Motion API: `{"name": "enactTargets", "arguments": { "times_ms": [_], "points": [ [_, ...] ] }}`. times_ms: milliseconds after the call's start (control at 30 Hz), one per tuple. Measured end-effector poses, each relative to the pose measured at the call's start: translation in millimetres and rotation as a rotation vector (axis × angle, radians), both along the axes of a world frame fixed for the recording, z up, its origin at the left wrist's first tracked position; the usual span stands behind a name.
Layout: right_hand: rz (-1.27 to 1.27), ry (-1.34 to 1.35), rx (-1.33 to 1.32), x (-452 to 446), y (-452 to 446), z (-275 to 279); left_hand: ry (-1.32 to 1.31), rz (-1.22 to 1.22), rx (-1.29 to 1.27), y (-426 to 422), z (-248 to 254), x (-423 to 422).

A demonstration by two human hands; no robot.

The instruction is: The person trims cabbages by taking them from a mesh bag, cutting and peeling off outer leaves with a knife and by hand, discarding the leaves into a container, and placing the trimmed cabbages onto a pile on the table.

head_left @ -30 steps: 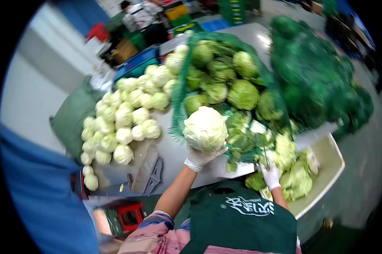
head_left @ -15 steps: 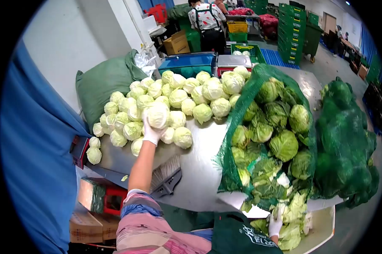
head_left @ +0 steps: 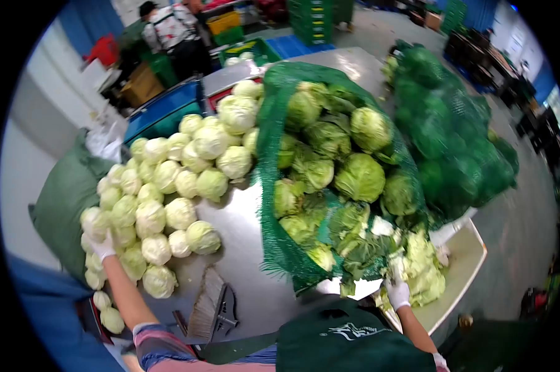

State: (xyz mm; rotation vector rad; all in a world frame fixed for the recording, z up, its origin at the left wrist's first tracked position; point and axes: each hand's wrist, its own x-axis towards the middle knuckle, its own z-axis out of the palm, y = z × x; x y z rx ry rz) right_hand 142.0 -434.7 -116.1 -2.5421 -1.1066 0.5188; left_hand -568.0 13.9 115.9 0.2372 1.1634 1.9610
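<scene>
My left hand (head_left: 101,244), in a white glove, is at the left edge of a pile of trimmed pale cabbages (head_left: 167,176). It grips one cabbage (head_left: 96,223) from below; the cabbage partly hides the fingers. My right hand (head_left: 397,292), also gloved, is low beside the torn cabbage leaves (head_left: 425,263) at the white bin. Its fingers are curled round something pale that I cannot make out. Between the hands, a green mesh sack (head_left: 268,186) lies open on the metal table (head_left: 239,217), full of untrimmed green cabbages (head_left: 360,177).
A brush (head_left: 207,304) lies at the table's near edge. Another full mesh sack (head_left: 444,124) stands at the right, above the white bin (head_left: 469,273). A green stuffed sack (head_left: 66,204) leans at the left. Behind are a blue container (head_left: 165,111), stacked green crates (head_left: 311,22) and a person (head_left: 176,37).
The view has swung right, so the scene sits further left. My left hand has carried the cabbage to the pile's left edge. My right hand stays by the leaves.
</scene>
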Motion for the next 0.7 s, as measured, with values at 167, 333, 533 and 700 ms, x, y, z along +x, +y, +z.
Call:
{"name": "enactTargets", "arguments": {
  "times_ms": [167, 333, 533, 700],
  "points": [
    [-0.012, 0.04, -0.074, 3, -1, -6, 0.156, -0.237, 0.128, 34, 10, 78],
    [-0.003, 0.087, -0.109, 1, 2, 18, 0.698, -1.068, 0.302, 5, 30, 313],
    [0.159, 0.026, -0.063, 9, 27, 51, 0.657, -1.575, 0.305, -86, 41, 539],
    [0.284, -0.263, 0.002, 25, 67, 86, 0.924, -1.735, 0.186, -120, 5, 633]
  ]
}}
